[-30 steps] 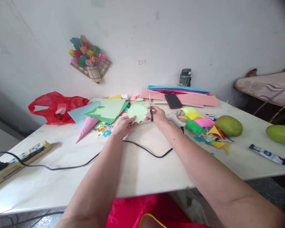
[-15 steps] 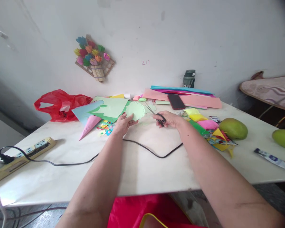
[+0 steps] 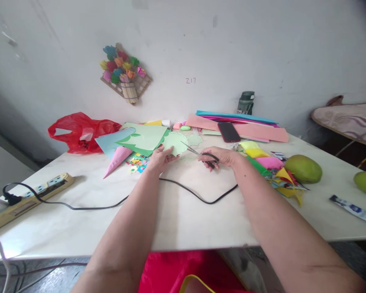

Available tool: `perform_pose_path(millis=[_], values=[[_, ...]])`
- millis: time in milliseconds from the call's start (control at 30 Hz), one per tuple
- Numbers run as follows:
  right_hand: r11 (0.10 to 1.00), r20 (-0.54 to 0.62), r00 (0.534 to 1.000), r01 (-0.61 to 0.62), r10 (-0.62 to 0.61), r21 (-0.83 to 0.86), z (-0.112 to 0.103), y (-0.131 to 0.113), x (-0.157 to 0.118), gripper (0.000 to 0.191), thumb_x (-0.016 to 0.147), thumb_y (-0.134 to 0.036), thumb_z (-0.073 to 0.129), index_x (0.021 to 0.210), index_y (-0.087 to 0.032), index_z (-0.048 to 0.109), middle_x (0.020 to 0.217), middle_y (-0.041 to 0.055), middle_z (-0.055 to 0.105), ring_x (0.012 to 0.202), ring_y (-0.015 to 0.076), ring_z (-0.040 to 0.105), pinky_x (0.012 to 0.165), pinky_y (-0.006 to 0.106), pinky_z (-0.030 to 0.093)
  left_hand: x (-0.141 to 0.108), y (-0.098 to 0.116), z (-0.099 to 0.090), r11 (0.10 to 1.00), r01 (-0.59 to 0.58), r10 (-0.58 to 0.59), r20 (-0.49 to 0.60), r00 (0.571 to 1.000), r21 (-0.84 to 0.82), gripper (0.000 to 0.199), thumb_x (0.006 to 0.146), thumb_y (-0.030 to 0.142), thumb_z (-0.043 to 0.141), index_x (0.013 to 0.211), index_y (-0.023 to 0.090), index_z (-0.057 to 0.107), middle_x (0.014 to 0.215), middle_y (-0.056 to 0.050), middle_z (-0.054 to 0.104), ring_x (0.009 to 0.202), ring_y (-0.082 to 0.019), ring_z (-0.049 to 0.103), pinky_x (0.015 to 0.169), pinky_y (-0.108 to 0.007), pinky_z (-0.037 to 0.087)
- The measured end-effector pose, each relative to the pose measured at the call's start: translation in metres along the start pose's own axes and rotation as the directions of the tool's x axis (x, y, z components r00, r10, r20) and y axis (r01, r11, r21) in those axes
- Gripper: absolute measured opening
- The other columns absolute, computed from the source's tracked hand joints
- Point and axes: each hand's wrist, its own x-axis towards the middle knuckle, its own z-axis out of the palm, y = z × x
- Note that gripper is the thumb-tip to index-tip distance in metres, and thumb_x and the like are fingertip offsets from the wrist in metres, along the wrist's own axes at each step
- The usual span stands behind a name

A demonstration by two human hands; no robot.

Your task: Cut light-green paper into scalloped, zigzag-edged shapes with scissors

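Note:
My left hand (image 3: 162,159) grips the lower left edge of a light green paper piece (image 3: 176,142) with a scalloped outline. In my right hand (image 3: 217,158) are black-handled scissors (image 3: 210,160), their blades pointing left and up at the right edge of that paper. Another pale green scalloped piece (image 3: 195,140) lies just behind the blades. Left of my left hand are green sheets (image 3: 146,134), a light blue sheet (image 3: 108,142) and a pink paper cone (image 3: 117,159).
A black cord (image 3: 198,197) crosses the table to a power strip (image 3: 33,199). Behind lie a red bag (image 3: 79,132), a phone (image 3: 228,132), coloured sheets (image 3: 262,132) and a bottle (image 3: 245,103). Clay packets (image 3: 270,162), paper scraps, green mangoes (image 3: 303,168) and a tube (image 3: 354,209) are at right.
The scissors have tilted flatter, and their blades look closer together at the paper's right edge. My right hand has dropped slightly. The whole view has shifted a little.

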Motion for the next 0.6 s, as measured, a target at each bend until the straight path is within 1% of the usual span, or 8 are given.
perform_pose_path(millis=[167,400,600], values=[[0.998,-0.008,1.000,0.012,-0.013,-0.054,0.0031,0.0068,0.0085,0.036,0.071,-0.049,0.059,0.070,-0.014,0.052,0.055,0.0022,0.059,0.043,0.0091,0.054,0.032,0.017,0.032,0.0008,-0.0019,-0.0003,1.000,0.019,-0.019,-0.009,1.000,-0.008,0.021,0.062,0.012,0.070,0.079,0.010,0.057,0.075,-0.003,0.064,0.054,-0.009,0.058,0.077,-0.043,0.053],[0.999,-0.032,0.999,0.014,-0.015,-0.049,0.0063,0.0048,0.0089,0.032,0.071,-0.046,0.059,0.069,-0.015,0.051,0.057,0.0021,0.060,0.042,0.0082,0.052,0.032,0.017,0.031,0.0022,-0.0029,-0.0008,0.999,0.035,-0.036,-0.019,0.999,-0.006,0.017,0.064,0.010,0.069,0.077,0.010,0.058,0.074,-0.002,0.063,0.054,-0.009,0.057,0.076,-0.042,0.054],[1.000,-0.044,0.999,0.003,-0.004,-0.029,0.0073,0.0053,0.0096,0.029,0.071,-0.042,0.059,0.067,-0.016,0.049,0.055,0.0015,0.059,0.041,0.0075,0.051,0.032,0.017,0.030,0.0021,-0.0029,0.0002,0.999,0.040,-0.041,-0.016,0.999,-0.005,0.018,0.064,0.009,0.069,0.079,0.010,0.058,0.076,-0.003,0.063,0.057,-0.009,0.059,0.076,-0.041,0.054]])
